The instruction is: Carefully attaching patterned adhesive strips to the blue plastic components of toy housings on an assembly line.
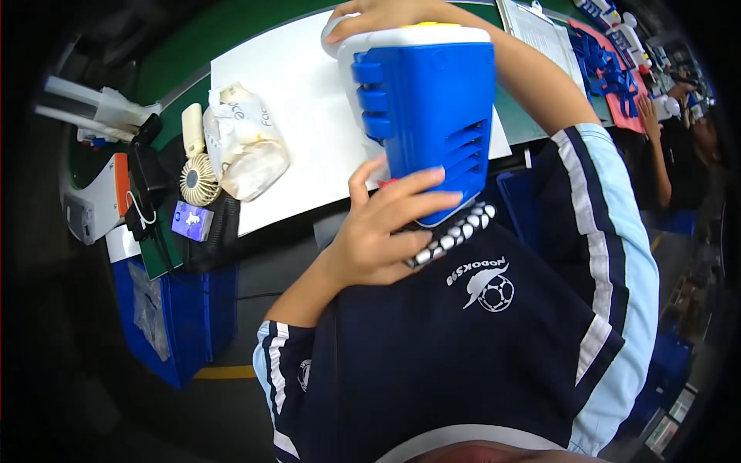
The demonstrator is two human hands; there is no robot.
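Observation:
I hold a large blue and white plastic housing [428,108] upright against my chest, its blue side with louvred slots facing me. My left hand [386,228] grips its lower edge, fingers wrapped over the blue bottom. My right hand [370,17] rests on the top far corner of the white part. The housing stands over a white sheet [309,100] on the green workbench [193,38].
A crumpled clear plastic bag [245,143], a small handheld fan [198,174] and a black pouch [208,231] lie at the bench's left. Blue crates [174,316] stand under the bench. Farther right, another person's arm [656,147] works by blue parts on a red mat [610,73].

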